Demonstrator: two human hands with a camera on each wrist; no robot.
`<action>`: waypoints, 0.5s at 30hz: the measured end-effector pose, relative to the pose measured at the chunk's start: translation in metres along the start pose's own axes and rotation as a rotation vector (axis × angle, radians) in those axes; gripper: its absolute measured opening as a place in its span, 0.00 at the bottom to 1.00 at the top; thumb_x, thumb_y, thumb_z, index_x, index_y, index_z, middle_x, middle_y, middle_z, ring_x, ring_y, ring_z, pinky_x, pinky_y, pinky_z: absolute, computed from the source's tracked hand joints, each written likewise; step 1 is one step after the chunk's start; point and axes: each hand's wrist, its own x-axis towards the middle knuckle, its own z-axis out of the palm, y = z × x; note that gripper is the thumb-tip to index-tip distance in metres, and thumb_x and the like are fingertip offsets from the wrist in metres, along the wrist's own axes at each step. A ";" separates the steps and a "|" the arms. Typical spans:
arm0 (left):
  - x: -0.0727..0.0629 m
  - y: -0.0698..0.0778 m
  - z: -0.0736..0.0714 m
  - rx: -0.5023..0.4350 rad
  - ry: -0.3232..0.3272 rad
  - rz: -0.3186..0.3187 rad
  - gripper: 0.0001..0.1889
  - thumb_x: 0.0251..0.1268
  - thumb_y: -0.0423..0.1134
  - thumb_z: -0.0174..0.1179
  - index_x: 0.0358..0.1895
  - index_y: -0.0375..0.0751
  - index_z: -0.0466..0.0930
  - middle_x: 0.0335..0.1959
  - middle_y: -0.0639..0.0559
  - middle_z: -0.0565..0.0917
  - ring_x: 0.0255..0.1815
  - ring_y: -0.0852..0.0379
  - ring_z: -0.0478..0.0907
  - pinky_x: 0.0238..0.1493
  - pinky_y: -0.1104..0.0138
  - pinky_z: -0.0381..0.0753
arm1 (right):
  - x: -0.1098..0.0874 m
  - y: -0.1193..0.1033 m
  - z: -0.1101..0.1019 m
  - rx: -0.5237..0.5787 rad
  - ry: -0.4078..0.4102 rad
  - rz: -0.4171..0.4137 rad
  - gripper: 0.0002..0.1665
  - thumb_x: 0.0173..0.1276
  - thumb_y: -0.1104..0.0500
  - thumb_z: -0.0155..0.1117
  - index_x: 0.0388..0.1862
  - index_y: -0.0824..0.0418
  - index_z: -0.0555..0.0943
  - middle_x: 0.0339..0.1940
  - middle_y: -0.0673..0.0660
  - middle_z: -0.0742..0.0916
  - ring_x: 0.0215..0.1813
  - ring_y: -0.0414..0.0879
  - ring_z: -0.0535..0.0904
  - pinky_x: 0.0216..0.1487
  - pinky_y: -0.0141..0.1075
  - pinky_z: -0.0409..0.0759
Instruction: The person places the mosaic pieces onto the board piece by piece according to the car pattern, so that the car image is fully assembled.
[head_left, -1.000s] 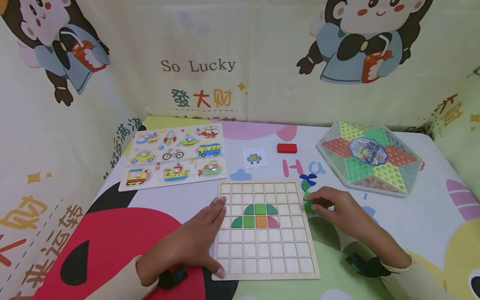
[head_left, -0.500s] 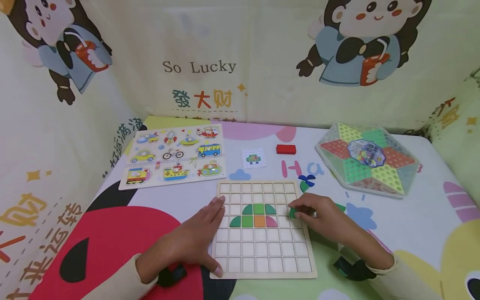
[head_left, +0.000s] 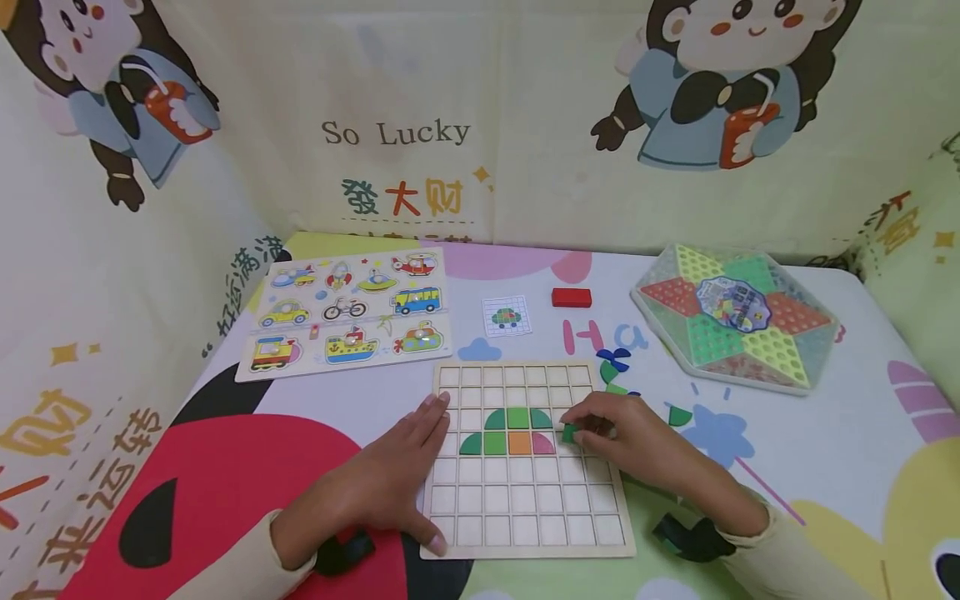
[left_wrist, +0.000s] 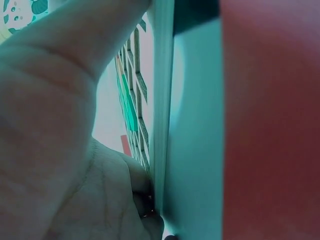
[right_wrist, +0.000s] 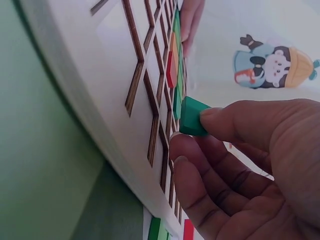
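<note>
Since a second ago, the right hand [head_left: 637, 437] has moved leftward from the loose pieces beside the board to over its grid, bringing a green block [right_wrist: 192, 116] along. Thumb and fingertips are closed in a pinch on the block, which juts out past their tips, just right of the pink piece [head_left: 543, 443]. An orange square [head_left: 519, 443] and several green pieces sit beside that in the board [head_left: 532, 552]. The left hand [head_left: 382, 475] lies with fingers extended along the board's left edge, gripping nothing, thumb at the near corner. Beyond the board lie a picture card [head_left: 507, 317] and a red block [head_left: 572, 297].
</note>
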 end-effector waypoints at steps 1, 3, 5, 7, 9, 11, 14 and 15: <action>0.000 0.000 0.000 0.002 -0.002 -0.001 0.70 0.30 0.71 0.72 0.77 0.36 0.48 0.79 0.44 0.41 0.78 0.45 0.35 0.71 0.49 0.53 | 0.000 0.000 0.000 0.004 -0.006 0.001 0.12 0.65 0.68 0.67 0.45 0.58 0.84 0.37 0.46 0.83 0.37 0.38 0.77 0.38 0.32 0.80; 0.001 -0.001 0.000 0.004 -0.006 0.000 0.71 0.30 0.72 0.72 0.77 0.36 0.48 0.79 0.44 0.41 0.78 0.45 0.35 0.71 0.49 0.53 | 0.001 -0.001 0.001 0.012 -0.022 0.008 0.12 0.65 0.68 0.67 0.45 0.57 0.84 0.37 0.46 0.84 0.37 0.38 0.77 0.38 0.32 0.80; 0.001 -0.001 0.000 0.003 -0.006 0.002 0.71 0.29 0.72 0.72 0.77 0.36 0.48 0.79 0.44 0.41 0.78 0.45 0.35 0.72 0.49 0.52 | 0.001 -0.001 0.002 0.022 -0.044 0.017 0.11 0.65 0.68 0.66 0.45 0.57 0.84 0.37 0.46 0.84 0.37 0.38 0.77 0.38 0.32 0.80; 0.001 -0.002 0.000 0.000 -0.006 0.003 0.71 0.29 0.72 0.72 0.77 0.36 0.48 0.79 0.45 0.41 0.78 0.46 0.34 0.72 0.49 0.52 | 0.002 -0.001 0.002 0.029 -0.067 0.021 0.11 0.65 0.68 0.66 0.44 0.57 0.84 0.37 0.47 0.84 0.37 0.38 0.77 0.37 0.32 0.80; 0.001 -0.002 0.000 -0.005 -0.005 0.004 0.71 0.30 0.72 0.72 0.77 0.36 0.48 0.79 0.45 0.41 0.78 0.45 0.35 0.71 0.49 0.52 | 0.003 -0.001 0.003 0.031 -0.085 0.021 0.11 0.65 0.69 0.66 0.44 0.58 0.84 0.38 0.46 0.84 0.37 0.38 0.77 0.37 0.32 0.80; 0.001 -0.002 0.001 -0.003 -0.003 0.005 0.70 0.30 0.72 0.72 0.77 0.36 0.48 0.79 0.45 0.41 0.78 0.45 0.35 0.71 0.49 0.53 | 0.003 0.000 0.004 0.028 -0.098 0.016 0.10 0.65 0.69 0.66 0.44 0.58 0.85 0.38 0.46 0.83 0.37 0.37 0.77 0.37 0.32 0.80; 0.001 -0.002 0.001 -0.001 0.005 0.009 0.70 0.29 0.72 0.72 0.77 0.36 0.49 0.79 0.44 0.42 0.78 0.45 0.35 0.71 0.48 0.54 | 0.004 0.001 0.005 0.013 -0.096 0.001 0.11 0.64 0.69 0.67 0.44 0.58 0.85 0.37 0.45 0.83 0.36 0.37 0.76 0.37 0.31 0.79; 0.001 -0.002 0.001 0.000 0.007 0.012 0.70 0.29 0.72 0.72 0.77 0.36 0.49 0.79 0.44 0.42 0.78 0.45 0.36 0.71 0.48 0.54 | 0.004 0.002 0.005 0.006 -0.093 -0.003 0.11 0.64 0.69 0.67 0.44 0.58 0.85 0.36 0.45 0.82 0.36 0.37 0.76 0.36 0.31 0.79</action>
